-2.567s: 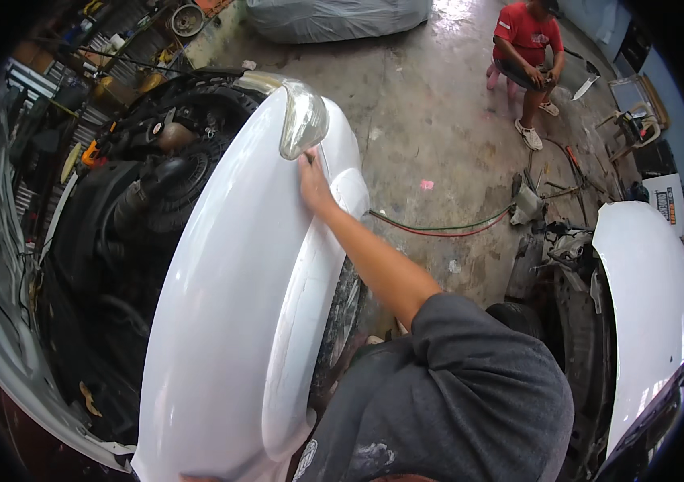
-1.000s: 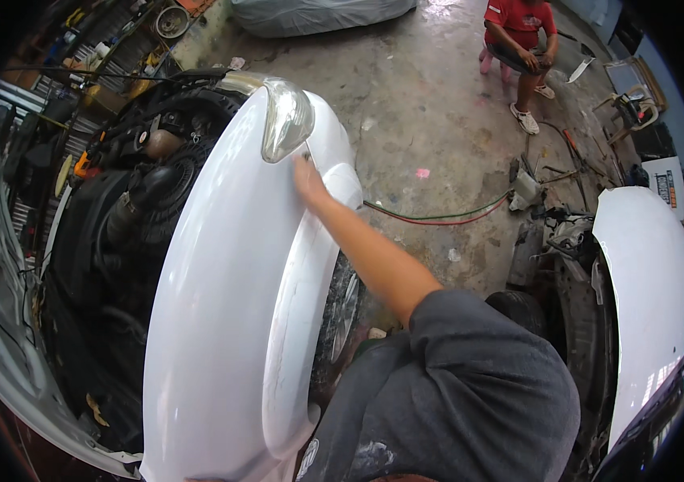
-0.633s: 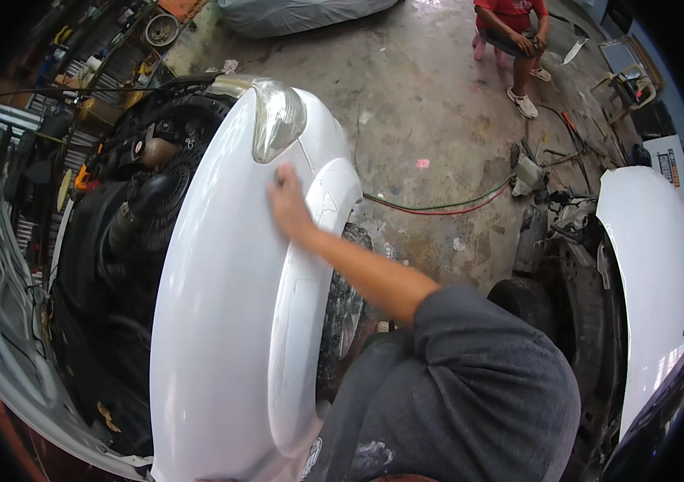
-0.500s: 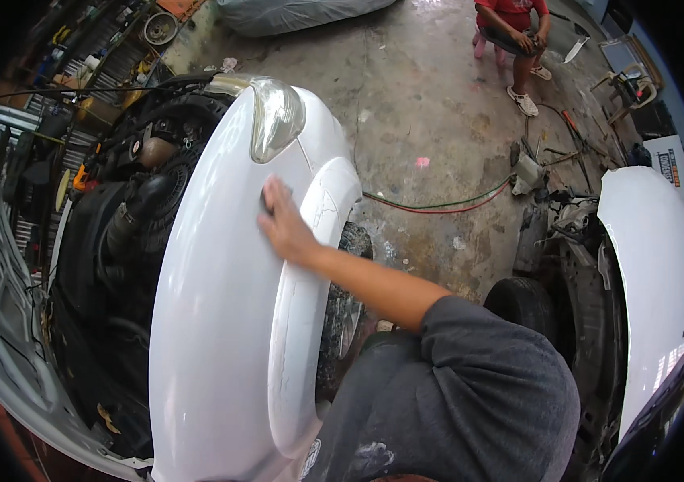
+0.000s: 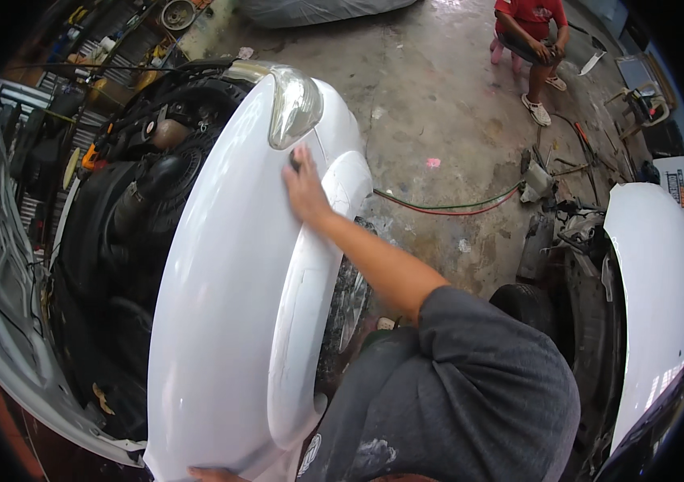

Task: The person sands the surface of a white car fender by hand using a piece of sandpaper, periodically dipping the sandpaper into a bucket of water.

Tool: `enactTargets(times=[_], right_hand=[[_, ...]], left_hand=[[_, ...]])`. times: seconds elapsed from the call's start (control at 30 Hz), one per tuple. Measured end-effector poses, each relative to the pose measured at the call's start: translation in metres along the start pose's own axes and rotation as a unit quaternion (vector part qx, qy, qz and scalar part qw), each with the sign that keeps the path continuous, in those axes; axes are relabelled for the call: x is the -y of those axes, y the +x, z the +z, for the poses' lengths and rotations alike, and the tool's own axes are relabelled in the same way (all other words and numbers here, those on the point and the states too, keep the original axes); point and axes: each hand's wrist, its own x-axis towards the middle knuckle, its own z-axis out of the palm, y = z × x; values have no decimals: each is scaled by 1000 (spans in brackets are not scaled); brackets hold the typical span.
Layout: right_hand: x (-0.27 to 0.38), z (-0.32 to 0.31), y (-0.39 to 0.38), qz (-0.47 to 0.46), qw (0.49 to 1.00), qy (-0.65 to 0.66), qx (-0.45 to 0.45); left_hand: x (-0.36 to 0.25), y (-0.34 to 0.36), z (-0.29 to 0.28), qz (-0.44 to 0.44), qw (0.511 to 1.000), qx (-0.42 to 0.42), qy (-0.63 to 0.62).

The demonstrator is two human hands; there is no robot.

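A white car fender (image 5: 221, 265) fills the middle, curving from the headlight (image 5: 295, 108) down to the lower edge. Across its upper part, just below the headlight, lies my right hand (image 5: 307, 191), slightly blurred. Its fingers are closed on a small dark pad (image 5: 294, 162), pressed against the paint; most of the pad is hidden under the hand. At the lower edge, my left hand (image 5: 217, 475) rests flat on the fender's near end, only partly in view, with no object visible in it.
Left of the fender is the open engine bay (image 5: 157, 177). A tire (image 5: 350, 297) sits under the wheel arch. A red and green hose (image 5: 454, 210) crosses the floor. Car parts and a white panel (image 5: 651, 297) stand at right. A person in red (image 5: 533, 32) sits at the back.
My right hand has slid farther up the fender toward the headlight, with the pad under it. My left hand has come into sight at the lower edge. The view has shifted slightly.
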Motion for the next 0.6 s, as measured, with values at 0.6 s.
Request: enactTargets(times=[0.6], right_hand=[[51,14,-95,-143,983,-41,105]], left_hand=[[9,-3,2,-2,999,12,31]])
